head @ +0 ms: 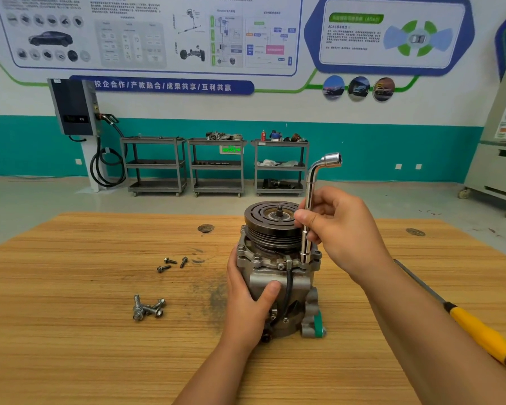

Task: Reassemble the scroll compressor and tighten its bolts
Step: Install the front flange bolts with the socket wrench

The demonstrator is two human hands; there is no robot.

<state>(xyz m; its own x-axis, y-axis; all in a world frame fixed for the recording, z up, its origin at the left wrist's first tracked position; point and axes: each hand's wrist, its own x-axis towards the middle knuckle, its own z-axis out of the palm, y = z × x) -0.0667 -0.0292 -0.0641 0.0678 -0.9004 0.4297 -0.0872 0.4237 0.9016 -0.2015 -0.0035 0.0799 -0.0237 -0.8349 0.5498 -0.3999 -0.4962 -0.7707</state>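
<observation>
A metal compressor [278, 276] stands upright a little right of the middle of a wooden table [70, 346]. Its dark grooved pulley [270, 226] faces up. It looks like cast metal: probably heavy, stiff and not fragile, though tall enough for its base to twist or tip under a wrench. The best hold is likely around the grey body below the bolted rim, since the pulley may spin.

The left hand [250, 299] holds the body there. Its thumb presses on the front face and its palm wraps the left side. Its fingers curl behind the body, out of sight.

The right hand [339, 229] grips the upright shaft of a shiny L-shaped socket wrench [308, 211]. Thumb and fingers are closed tightly round the shaft, about halfway up. The wrench's lower end sits on the rim at the compressor's front right. The bolt under it is hidden. Its bent top end points up and to the right, with an open socket showing.

To the left of the compressor, three small dark bolts [171, 263] lie loose on the table. Nearer the front edge sits a cluster of larger silver bolts [148, 308]. A screwdriver with a yellow handle [479, 328] lies near the right edge, well apart from both hands.
</observation>
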